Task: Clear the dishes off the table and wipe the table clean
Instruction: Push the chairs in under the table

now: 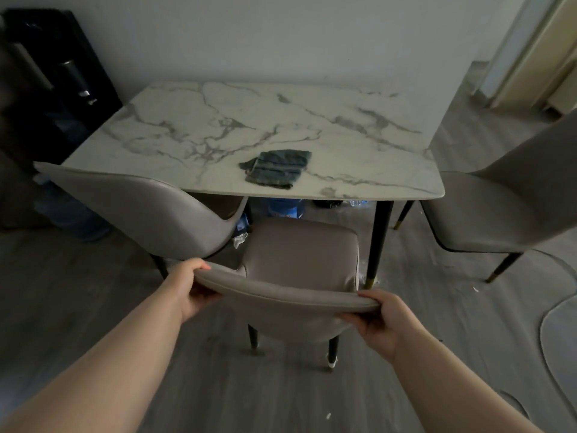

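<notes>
two grips, left hand (191, 289) and right hand (380, 321), clasp chair (281, 296) (jug (285, 210) label unreadable).

The table (249, 120) is showing white marble with grey veining, standing on black legs (379, 232) tipped in gold. Toward its five o'clock, the cloth (276, 167) is showing dark blue-green stripes. The chair (299, 251) at six o'clock is wearing plain taupe over the grey wood-grain floor (93, 292).
</notes>
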`<action>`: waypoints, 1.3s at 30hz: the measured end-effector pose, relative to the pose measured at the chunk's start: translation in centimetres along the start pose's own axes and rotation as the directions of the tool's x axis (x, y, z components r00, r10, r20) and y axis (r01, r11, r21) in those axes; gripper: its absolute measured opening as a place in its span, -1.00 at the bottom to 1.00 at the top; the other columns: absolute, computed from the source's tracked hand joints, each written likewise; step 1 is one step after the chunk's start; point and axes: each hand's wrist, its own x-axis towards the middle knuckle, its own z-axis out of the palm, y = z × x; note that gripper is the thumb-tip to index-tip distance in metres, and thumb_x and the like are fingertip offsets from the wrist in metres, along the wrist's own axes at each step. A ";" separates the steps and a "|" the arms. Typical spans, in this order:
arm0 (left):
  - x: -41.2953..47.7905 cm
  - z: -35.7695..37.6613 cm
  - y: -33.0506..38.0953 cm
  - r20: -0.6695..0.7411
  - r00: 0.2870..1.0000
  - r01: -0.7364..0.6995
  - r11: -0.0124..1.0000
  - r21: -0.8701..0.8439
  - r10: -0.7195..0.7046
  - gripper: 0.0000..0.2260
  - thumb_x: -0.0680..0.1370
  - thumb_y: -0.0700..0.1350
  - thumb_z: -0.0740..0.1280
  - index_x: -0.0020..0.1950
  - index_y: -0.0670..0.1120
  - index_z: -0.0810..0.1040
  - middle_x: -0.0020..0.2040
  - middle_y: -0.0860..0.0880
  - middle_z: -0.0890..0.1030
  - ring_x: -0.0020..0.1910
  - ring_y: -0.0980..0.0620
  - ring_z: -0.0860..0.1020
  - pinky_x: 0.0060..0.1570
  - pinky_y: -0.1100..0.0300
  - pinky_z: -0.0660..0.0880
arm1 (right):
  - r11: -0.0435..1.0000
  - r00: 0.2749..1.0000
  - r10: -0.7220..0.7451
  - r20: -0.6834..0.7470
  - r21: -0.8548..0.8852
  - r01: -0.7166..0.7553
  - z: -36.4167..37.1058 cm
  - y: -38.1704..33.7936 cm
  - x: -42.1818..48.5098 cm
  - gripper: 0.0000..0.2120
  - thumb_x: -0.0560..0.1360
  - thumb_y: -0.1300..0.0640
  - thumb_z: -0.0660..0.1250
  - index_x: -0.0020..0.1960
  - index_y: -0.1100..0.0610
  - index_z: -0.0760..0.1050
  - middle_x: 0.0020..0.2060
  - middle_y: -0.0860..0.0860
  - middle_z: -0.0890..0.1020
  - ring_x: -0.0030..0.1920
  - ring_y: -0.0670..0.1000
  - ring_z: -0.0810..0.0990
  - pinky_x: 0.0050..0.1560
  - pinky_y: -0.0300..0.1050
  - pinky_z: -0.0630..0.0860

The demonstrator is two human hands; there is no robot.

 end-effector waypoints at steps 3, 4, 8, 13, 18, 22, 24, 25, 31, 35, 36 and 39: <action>1.3 2.5 0.9 0.001 1.000 0.003 1.000 -0.026 -0.003 -0.88 0.50 -0.23 0.22 0.00 -0.22 0.45 -0.08 -0.21 0.48 -0.11 -0.17 0.51 -0.27 -0.08 0.50 | 0.999 0.999 -0.036 -0.027 -0.003 0.036 0.3 -2.6 2.0 -0.86 0.53 0.31 0.24 0.04 0.38 0.44 0.00 0.25 0.52 0.06 0.29 0.55 -0.29 0.22 0.59; 1.9 3.3 1.3 0.005 1.000 0.001 0.999 -0.047 -0.001 -0.85 0.49 -0.23 0.22 0.04 -0.23 0.44 -0.07 -0.22 0.48 -0.10 -0.18 0.51 -0.27 -0.09 0.51 | 0.999 0.998 -0.046 -0.040 -0.010 0.045 0.4 -3.5 2.5 -0.81 0.52 0.31 0.25 0.09 0.38 0.45 0.05 0.27 0.51 0.12 0.32 0.54 -0.28 0.23 0.59; 4.1 7.4 2.4 0.001 1.000 0.015 0.996 -0.093 -0.015 -0.89 0.51 -0.27 0.20 0.02 -0.25 0.40 -0.10 -0.22 0.44 -0.14 -0.18 0.49 -0.20 -0.10 0.49 | 0.998 0.994 -0.053 -0.097 -0.037 0.049 1.1 -7.7 4.6 -0.78 0.49 0.31 0.28 0.11 0.39 0.46 0.09 0.31 0.53 0.16 0.35 0.55 -0.26 0.24 0.60; 6.0 10.2 4.7 0.035 0.998 0.057 0.992 -0.115 -0.053 -0.97 0.53 -0.30 0.16 -0.06 -0.23 0.39 -0.09 -0.24 0.45 -0.12 -0.19 0.48 -0.05 -0.15 0.49 | 0.996 0.993 -0.053 -0.104 -0.084 0.044 2.9 -11.6 6.6 -0.88 0.49 0.32 0.25 -0.02 0.34 0.50 0.00 0.29 0.56 0.05 0.29 0.59 -0.24 0.26 0.58; 7.7 9.3 6.6 0.040 0.995 0.092 0.988 -0.123 -0.088 -0.92 0.54 -0.31 0.15 -0.01 -0.25 0.41 -0.11 -0.24 0.46 -0.13 -0.17 0.48 -0.13 -0.13 0.50 | 0.994 0.995 -0.048 -0.086 -0.103 0.039 5.5 -12.5 7.9 -0.90 0.50 0.33 0.25 -0.04 0.34 0.49 -0.10 0.26 0.57 -0.02 0.23 0.59 -0.26 0.21 0.58; 9.2 7.9 7.4 0.004 0.996 0.086 0.983 -0.160 -0.087 -0.82 0.51 -0.30 0.17 0.09 -0.26 0.42 -0.04 -0.27 0.48 -0.11 -0.19 0.51 -0.25 -0.11 0.50 | 0.995 0.998 -0.045 -0.041 -0.088 0.042 7.2 -12.2 9.1 -0.88 0.49 0.32 0.26 -0.03 0.35 0.51 -0.13 0.23 0.58 -0.05 0.20 0.58 -0.24 0.17 0.59; 10.1 7.4 8.2 -0.007 0.998 0.060 0.985 -0.162 -0.062 -0.77 0.48 -0.29 0.17 0.12 -0.24 0.42 -0.03 -0.26 0.49 -0.11 -0.17 0.53 -0.30 -0.07 0.50 | 0.996 0.999 -0.041 -0.025 -0.081 0.039 8.0 -11.7 9.6 -0.89 0.49 0.31 0.27 -0.04 0.35 0.51 -0.12 0.23 0.58 -0.04 0.21 0.57 -0.24 0.15 0.59; 10.5 7.3 8.6 -0.013 0.999 0.050 0.986 -0.161 -0.053 -0.80 0.48 -0.29 0.17 0.08 -0.23 0.43 -0.07 -0.24 0.49 -0.14 -0.15 0.52 -0.32 -0.05 0.49 | 0.996 0.999 -0.040 -0.020 -0.075 0.038 8.3 -11.5 9.9 -0.90 0.48 0.31 0.27 -0.05 0.34 0.51 -0.11 0.23 0.58 -0.02 0.21 0.57 -0.25 0.14 0.59; 12.8 8.2 11.3 -0.014 1.000 -0.023 0.989 -0.143 0.022 -0.91 0.50 -0.29 0.14 -0.19 -0.18 0.37 -0.23 -0.17 0.43 -0.23 -0.10 0.47 -0.29 -0.02 0.47 | 0.999 0.999 -0.037 0.006 -0.027 0.037 10.1 -11.3 12.4 -0.93 0.51 0.29 0.25 -0.06 0.30 0.48 -0.14 0.19 0.56 -0.04 0.15 0.57 -0.29 0.06 0.64; 14.8 8.3 12.7 -0.012 0.999 -0.035 0.982 -0.187 0.033 -0.97 0.49 -0.28 0.16 -0.11 -0.19 0.38 -0.11 -0.20 0.45 -0.12 -0.16 0.49 -0.22 -0.11 0.51 | 0.998 0.998 -0.059 0.019 -0.021 0.059 12.4 -12.5 14.3 -0.88 0.52 0.30 0.22 -0.18 0.29 0.45 -0.20 0.16 0.52 -0.09 0.16 0.55 -0.26 0.15 0.61; 15.3 8.3 13.1 -0.010 0.999 -0.032 0.981 -0.193 0.030 -0.97 0.48 -0.27 0.17 -0.11 -0.19 0.38 -0.09 -0.20 0.45 -0.09 -0.18 0.50 -0.21 -0.13 0.51 | 0.998 0.998 -0.063 0.021 -0.020 0.064 12.9 -12.8 14.6 -0.87 0.52 0.30 0.22 -0.19 0.30 0.45 -0.19 0.17 0.52 -0.07 0.17 0.55 -0.25 0.16 0.61; 15.8 9.2 14.1 0.007 1.000 -0.028 0.981 -0.192 0.030 -0.94 0.50 -0.27 0.15 -0.16 -0.20 0.37 -0.13 -0.20 0.46 -0.12 -0.17 0.50 -0.23 -0.13 0.51 | 0.996 0.996 -0.086 0.015 -0.031 0.086 13.9 -13.9 15.4 -0.86 0.53 0.30 0.21 -0.19 0.29 0.45 -0.20 0.16 0.51 -0.07 0.17 0.55 -0.25 0.18 0.61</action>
